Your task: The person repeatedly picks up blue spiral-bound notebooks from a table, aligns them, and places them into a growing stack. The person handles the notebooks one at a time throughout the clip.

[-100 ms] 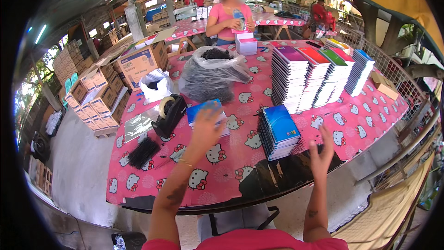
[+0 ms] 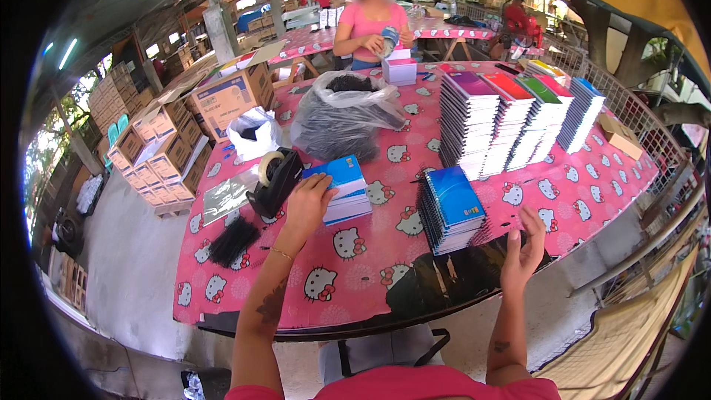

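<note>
My left hand (image 2: 309, 198) is at the left edge of a small stack of blue-covered booklets (image 2: 345, 176), its bent fingers closed on the corner of the upper one. No wire binding can be made out on this stack. My right hand (image 2: 524, 250) hovers over the table's near right edge, fingers apart and holding nothing. Between the hands stands a stack of blue spiral notebooks (image 2: 453, 200), black coils showing along its left side. A black tape dispenser (image 2: 278, 184) sits just left of my left hand, with a bundle of black wire coils (image 2: 234, 243) nearer to me.
Tall stacks of purple (image 2: 468, 122), red, green and blue spiral notebooks stand at the back right. A clear bag of black coils (image 2: 344, 122) and a white bag (image 2: 254, 133) lie behind the dispenser. Across the pink table (image 2: 348, 281), another person (image 2: 370, 26) handles a blue item.
My left hand has come from above the blue-covered stack to its left edge, and more of the cover shows. My right hand has dropped slightly, still empty.
</note>
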The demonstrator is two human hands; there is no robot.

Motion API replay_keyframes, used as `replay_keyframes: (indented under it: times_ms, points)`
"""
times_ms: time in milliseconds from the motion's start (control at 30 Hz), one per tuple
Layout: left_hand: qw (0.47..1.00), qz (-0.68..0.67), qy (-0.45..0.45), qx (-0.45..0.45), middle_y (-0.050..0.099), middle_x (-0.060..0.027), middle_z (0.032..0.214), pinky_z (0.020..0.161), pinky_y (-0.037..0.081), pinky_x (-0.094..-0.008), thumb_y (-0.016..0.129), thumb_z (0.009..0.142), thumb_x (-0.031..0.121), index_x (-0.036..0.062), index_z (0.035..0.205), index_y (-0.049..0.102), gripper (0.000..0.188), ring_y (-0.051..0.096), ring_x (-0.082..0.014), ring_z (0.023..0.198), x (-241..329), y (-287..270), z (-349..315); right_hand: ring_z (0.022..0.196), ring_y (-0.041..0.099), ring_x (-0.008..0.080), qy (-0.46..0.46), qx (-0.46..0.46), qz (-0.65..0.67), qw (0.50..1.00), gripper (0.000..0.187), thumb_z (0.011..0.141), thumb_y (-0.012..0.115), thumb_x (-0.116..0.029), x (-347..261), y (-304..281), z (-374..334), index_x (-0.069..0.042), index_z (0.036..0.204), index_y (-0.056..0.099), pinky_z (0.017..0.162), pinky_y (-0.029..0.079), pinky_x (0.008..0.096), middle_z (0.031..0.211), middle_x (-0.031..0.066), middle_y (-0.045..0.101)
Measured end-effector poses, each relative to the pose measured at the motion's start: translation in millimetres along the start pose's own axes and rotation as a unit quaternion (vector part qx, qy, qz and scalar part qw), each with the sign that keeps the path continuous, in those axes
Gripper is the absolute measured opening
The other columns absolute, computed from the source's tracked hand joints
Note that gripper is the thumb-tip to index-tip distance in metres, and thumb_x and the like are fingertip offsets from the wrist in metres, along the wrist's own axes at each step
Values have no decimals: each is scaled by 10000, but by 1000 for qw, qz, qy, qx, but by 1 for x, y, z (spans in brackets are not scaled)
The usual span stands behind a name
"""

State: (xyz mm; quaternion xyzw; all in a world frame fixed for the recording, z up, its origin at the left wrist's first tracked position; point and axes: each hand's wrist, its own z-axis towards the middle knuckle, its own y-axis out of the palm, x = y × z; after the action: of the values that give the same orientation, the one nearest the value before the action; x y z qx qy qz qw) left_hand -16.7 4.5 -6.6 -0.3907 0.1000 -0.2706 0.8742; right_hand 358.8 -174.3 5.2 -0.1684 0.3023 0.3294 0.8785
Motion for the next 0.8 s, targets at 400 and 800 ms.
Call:
replay_keyframes:
  times_ms: [400,800]
  points:
    - [991,-49,99,-70,632,-113,993,867,492,-448,601,848,89,29,1094,634,256,608,-293,979,90,-44,-54,1075,643,288,-28,-225,130,965,545,796,781,-24,-23,107,-62,-28,1287,543,919,509,364,1188,170,650]
    - [913,-354,-199,-28,416,-220,1445,1115,375,-460,553,852,-61,79,1325,560,493,441,-421,1331,127,10,-161,917,622,123,252,-420,271,829,404,844,756,-22,15,128,-124,-65,1197,564,809,508,273,1022,60,660]
